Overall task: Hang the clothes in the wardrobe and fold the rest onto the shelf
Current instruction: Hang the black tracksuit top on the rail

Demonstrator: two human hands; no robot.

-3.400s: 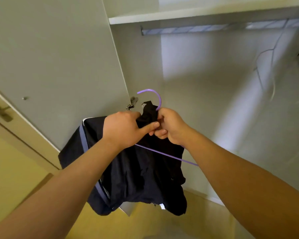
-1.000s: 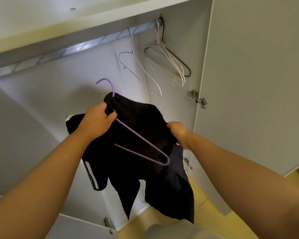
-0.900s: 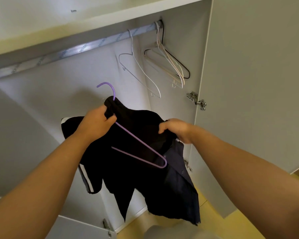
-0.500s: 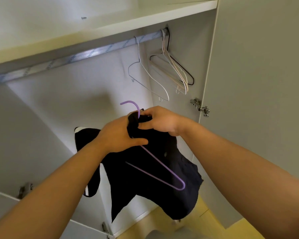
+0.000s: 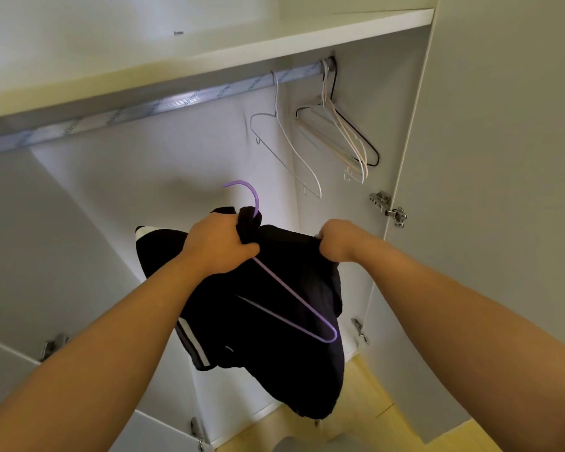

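Gripping a bunched black garment with white-striped trim, the left hand closes fingers and thumb round the cloth at the neck of a thin purple wire hanger. The hook rises just above the knuckles. One bare shoulder of the hanger slopes down and away from below the thumb, across the front of the fabric; the other shoulder is hidden under the cloth. Beside those fingers, to their right, the right hand is curled on an upper edge of the same garment, its fingertips tucked out of sight behind the cloth. The garment droops below both fists, inside the open wardrobe. High above the fingers a silver hanging rail carries a white wire hanger and, at its far right end, a cluster of cream and black hangers too overlapped to count. A white shelf sits over the rail. Both forearms are cut off at the lower frame edge.
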